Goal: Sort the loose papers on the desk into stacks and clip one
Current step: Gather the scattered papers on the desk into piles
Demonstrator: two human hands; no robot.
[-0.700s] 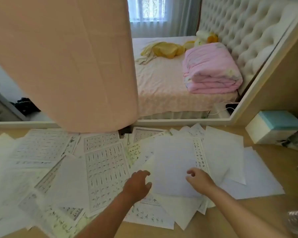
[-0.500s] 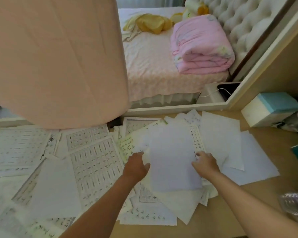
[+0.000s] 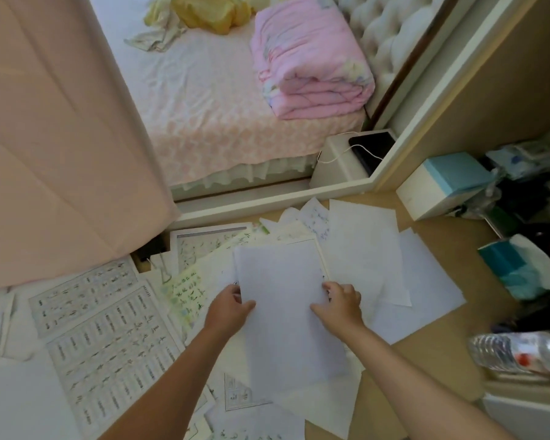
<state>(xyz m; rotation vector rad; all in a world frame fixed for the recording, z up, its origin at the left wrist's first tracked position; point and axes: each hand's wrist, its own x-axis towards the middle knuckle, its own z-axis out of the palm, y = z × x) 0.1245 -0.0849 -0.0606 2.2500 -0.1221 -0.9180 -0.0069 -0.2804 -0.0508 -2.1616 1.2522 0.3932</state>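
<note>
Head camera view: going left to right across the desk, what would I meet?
Printed practice sheets → left hand → blank sheet gripped by both hands → right hand → loose white papers → plastic bottle.

Matt white paper sheets (image 3: 286, 312), some printed, cover smooth light wood-look desk (image 3: 438, 350); clear glossy crinkled plastic bottle (image 3: 521, 354) at right edge; quilted pink cloth blanket (image 3: 308, 58); matt peach fabric curtain (image 3: 61, 138); metal binder clip (image 3: 165, 274)
</note>
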